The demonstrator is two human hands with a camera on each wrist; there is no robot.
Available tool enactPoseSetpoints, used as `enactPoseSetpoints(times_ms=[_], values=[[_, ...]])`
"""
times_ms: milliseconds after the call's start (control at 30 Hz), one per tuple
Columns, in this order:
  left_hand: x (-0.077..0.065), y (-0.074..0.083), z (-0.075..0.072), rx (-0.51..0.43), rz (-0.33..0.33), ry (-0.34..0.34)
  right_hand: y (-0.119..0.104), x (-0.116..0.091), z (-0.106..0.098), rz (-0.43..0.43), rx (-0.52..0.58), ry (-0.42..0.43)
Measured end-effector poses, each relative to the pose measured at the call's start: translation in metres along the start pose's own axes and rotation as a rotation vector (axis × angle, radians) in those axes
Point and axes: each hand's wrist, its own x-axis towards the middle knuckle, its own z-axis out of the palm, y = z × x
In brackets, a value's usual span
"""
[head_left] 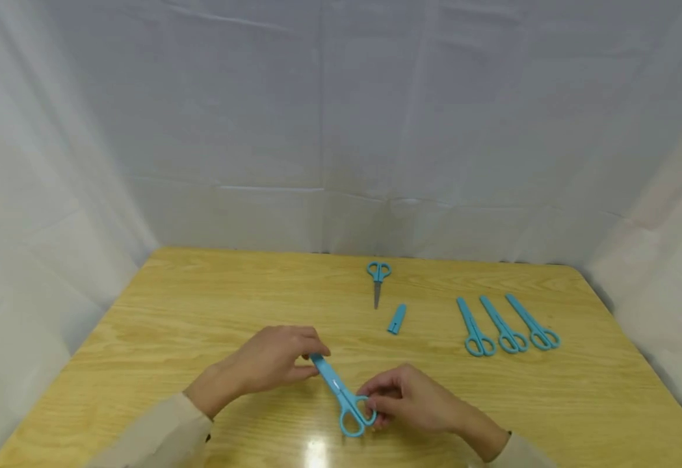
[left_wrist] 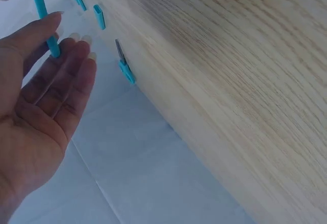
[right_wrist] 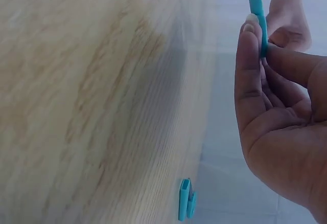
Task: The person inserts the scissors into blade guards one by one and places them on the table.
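A pair of light blue scissors with its blades inside a blue sheath [head_left: 327,373] is held between both hands over the near part of the table. My left hand [head_left: 273,361] pinches the sheath's far end between thumb and fingers, as the left wrist view also shows. At the other end, my right hand [head_left: 413,400] pinches one finger loop of the handles [head_left: 343,416]. The right wrist view has thumb and fingertips on either side of the blue plastic [right_wrist: 264,35]. The blades are hidden in the sheath.
Toward the back lie scissors with bare metal blades [head_left: 378,292], and a loose blue sheath [head_left: 396,319] lies just nearer. Three sheathed scissors [head_left: 472,328] form a row on the right. White sheeting [head_left: 317,130] surrounds the wooden table [head_left: 200,286] at the back and sides.
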Motion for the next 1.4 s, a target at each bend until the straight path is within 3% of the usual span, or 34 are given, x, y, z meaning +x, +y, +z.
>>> enactPoseSetpoints(times_ms=[167, 367, 533, 733, 800, 900, 1067, 1400], values=[[0.000, 0.001, 0.002, 0.035, 0.048, -0.038, 0.003, -0.001, -0.003, 0.000, -0.032, -0.043], [-0.006, 0.001, 0.009, 0.069, 0.093, 0.015, 0.003, -0.002, -0.007, 0.015, -0.152, -0.033], [-0.013, 0.000, 0.014, 0.063, 0.032, 0.060, -0.008, -0.004, -0.004, 0.025, -0.388, 0.090], [-0.022, 0.001, 0.020, 0.040, -0.090, 0.077, -0.022, -0.006, 0.013, -0.056, -0.854, 0.188], [-0.024, 0.002, 0.022, 0.029, -0.111, 0.085, -0.024, -0.006, 0.019, -0.077, -0.993, 0.197], [-0.026, 0.004, 0.025, 0.008, -0.119, 0.106, -0.027, -0.004, 0.026, -0.095, -1.113, 0.170], [-0.029, 0.008, 0.027, -0.003, -0.102, 0.138, -0.029, -0.003, 0.031, -0.107, -1.182, 0.132], [-0.031, 0.015, 0.031, -0.039, -0.130, 0.123, -0.026, -0.003, 0.032, -0.112, -1.174, 0.094]])
